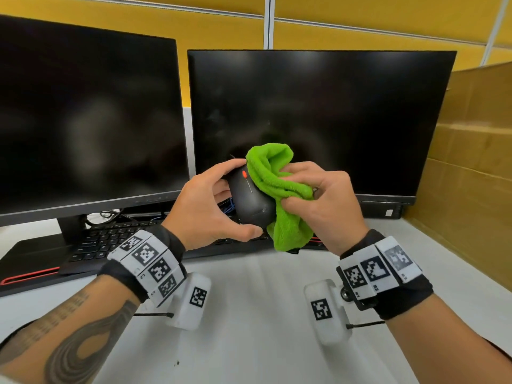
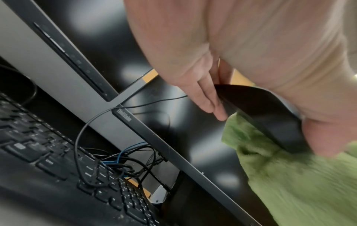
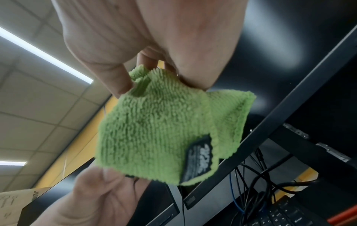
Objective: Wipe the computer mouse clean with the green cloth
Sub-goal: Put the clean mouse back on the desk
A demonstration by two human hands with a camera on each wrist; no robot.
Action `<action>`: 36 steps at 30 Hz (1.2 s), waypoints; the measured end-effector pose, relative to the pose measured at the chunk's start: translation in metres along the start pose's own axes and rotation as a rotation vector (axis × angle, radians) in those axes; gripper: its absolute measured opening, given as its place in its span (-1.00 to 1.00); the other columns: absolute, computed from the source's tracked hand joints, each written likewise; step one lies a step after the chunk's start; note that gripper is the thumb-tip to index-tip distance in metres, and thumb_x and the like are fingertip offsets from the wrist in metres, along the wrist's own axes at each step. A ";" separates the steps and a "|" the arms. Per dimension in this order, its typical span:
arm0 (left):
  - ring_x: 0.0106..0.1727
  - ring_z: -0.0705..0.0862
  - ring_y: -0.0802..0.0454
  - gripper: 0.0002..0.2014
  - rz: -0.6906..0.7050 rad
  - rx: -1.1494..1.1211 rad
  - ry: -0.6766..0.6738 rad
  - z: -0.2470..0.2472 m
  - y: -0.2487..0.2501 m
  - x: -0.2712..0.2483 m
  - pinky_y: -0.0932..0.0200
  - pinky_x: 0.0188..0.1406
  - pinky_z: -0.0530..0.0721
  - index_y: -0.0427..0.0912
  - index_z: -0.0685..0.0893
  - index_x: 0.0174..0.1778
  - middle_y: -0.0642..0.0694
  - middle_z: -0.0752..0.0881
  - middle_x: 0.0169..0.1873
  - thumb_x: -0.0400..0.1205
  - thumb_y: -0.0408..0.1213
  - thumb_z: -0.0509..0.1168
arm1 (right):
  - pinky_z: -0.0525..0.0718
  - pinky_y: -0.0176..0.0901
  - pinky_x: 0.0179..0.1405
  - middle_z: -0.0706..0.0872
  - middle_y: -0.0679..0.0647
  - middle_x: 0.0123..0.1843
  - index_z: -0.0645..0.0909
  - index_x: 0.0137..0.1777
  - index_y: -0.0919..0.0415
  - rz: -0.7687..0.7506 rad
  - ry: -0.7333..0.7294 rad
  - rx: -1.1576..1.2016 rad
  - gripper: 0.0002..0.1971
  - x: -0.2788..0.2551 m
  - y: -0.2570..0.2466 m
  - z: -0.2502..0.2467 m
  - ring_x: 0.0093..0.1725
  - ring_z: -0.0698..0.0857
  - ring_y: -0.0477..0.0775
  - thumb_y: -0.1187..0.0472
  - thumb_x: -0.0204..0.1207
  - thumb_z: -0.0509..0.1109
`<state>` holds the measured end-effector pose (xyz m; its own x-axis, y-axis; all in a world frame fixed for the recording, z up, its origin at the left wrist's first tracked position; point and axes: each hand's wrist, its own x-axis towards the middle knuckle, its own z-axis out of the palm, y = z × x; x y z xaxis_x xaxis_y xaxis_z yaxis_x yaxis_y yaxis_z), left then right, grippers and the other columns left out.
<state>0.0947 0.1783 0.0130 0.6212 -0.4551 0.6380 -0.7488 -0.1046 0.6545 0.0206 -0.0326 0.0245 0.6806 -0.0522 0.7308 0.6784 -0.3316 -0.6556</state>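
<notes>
Both hands work raised: my left hand grips the black plastic mouse; my right hand bunches the fuzzy green cloth against it. Excess wiping pressure could dislodge it.

Two dark monitors, keyboard, cardboard box

**A:** what's strapped to the wrists?

**B:** black fabric cuffs, each ringed by white blocks with black-and-white square marker codes. The left wrist band shows four, the right wrist band three. A white camera pod with its own marker hangs under each wrist, thin black cord trailing off. Dark swirly tattoo on the left forearm.
</notes>
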 end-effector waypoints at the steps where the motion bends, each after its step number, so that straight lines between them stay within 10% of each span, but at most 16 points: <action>1: 0.39 0.78 0.13 0.13 -0.010 -0.013 0.022 -0.002 -0.002 0.000 0.08 0.47 0.72 0.00 0.55 0.64 0.07 0.77 0.40 0.04 -0.13 0.79 | 0.76 -0.26 0.06 0.81 0.01 0.11 0.86 -0.08 0.02 0.004 -0.029 0.008 -0.55 -0.002 0.000 0.000 0.10 0.82 -0.12 0.63 0.30 0.55; 8: 0.37 0.77 0.21 0.14 -0.057 -0.067 0.096 -0.017 -0.004 -0.006 0.21 0.44 0.71 -0.02 0.56 0.63 0.14 0.75 0.35 0.03 -0.08 0.75 | 0.86 0.26 0.02 0.89 0.10 -0.18 0.89 -0.33 0.12 0.318 -0.041 0.015 -0.65 -0.015 0.019 -0.011 -0.14 0.85 0.19 0.57 0.05 0.49; 12: 0.45 0.74 0.11 0.08 -0.006 -0.076 0.034 -0.016 0.005 -0.006 0.15 0.43 0.72 0.07 0.55 0.60 0.11 0.68 0.46 0.09 -0.16 0.78 | 0.80 0.48 0.18 0.86 0.31 -0.02 0.82 0.02 0.11 0.449 0.003 0.065 -0.61 -0.009 0.018 -0.009 0.03 0.82 0.48 0.45 0.22 0.46; 17: 0.54 0.66 0.10 0.11 0.019 0.018 -0.084 -0.007 0.010 -0.002 -0.06 0.54 0.66 0.11 0.48 0.65 0.14 0.63 0.53 0.15 -0.24 0.81 | 0.61 0.47 0.34 0.68 0.50 0.23 0.58 0.44 0.50 0.599 -0.168 0.655 -0.39 -0.006 -0.008 0.006 0.19 0.67 0.46 0.13 0.44 0.34; 20: 0.52 0.63 0.28 0.12 0.001 0.092 -0.109 -0.004 0.012 0.001 0.22 0.44 0.65 0.16 0.48 0.66 0.26 0.64 0.49 0.17 -0.33 0.84 | 0.57 0.46 0.48 0.61 0.67 0.40 0.49 0.51 0.60 0.587 -0.231 0.617 -0.42 -0.007 -0.007 0.021 0.30 0.66 0.53 0.13 0.66 0.32; 24: 0.57 0.58 0.25 0.14 -0.008 0.178 -0.096 0.000 0.010 0.000 0.01 0.56 0.61 0.24 0.47 0.66 0.24 0.66 0.48 0.12 -0.04 0.83 | 0.76 0.52 0.27 0.80 0.44 0.23 0.67 0.31 0.34 0.504 -0.152 0.281 -0.35 -0.008 -0.001 0.039 0.22 0.82 0.47 0.17 0.22 0.75; 30: 0.57 0.59 0.25 0.51 -0.215 0.143 -0.139 0.002 0.005 -0.010 -0.01 0.55 0.63 0.32 -0.05 0.81 0.25 0.49 0.64 0.04 0.20 0.82 | 0.80 0.51 0.14 0.81 0.49 0.09 0.72 0.14 0.41 0.485 0.069 0.287 -0.47 -0.005 0.005 0.052 0.08 0.83 0.53 0.36 0.08 0.62; 36: 0.18 0.79 0.00 -0.13 -0.275 0.415 -0.076 -0.004 -0.002 -0.014 0.03 0.14 0.75 0.22 0.46 0.51 0.13 0.79 0.12 0.31 -0.14 0.71 | 0.72 0.01 -0.19 0.72 0.14 -0.19 0.70 0.10 0.44 0.498 0.085 0.275 -0.47 0.000 0.010 0.050 -0.19 0.73 0.08 0.28 0.08 0.59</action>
<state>0.0882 0.1885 0.0043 0.8011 -0.4232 0.4232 -0.5985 -0.5652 0.5678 0.0411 0.0107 0.0080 0.9195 -0.2188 0.3264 0.3365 0.0093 -0.9416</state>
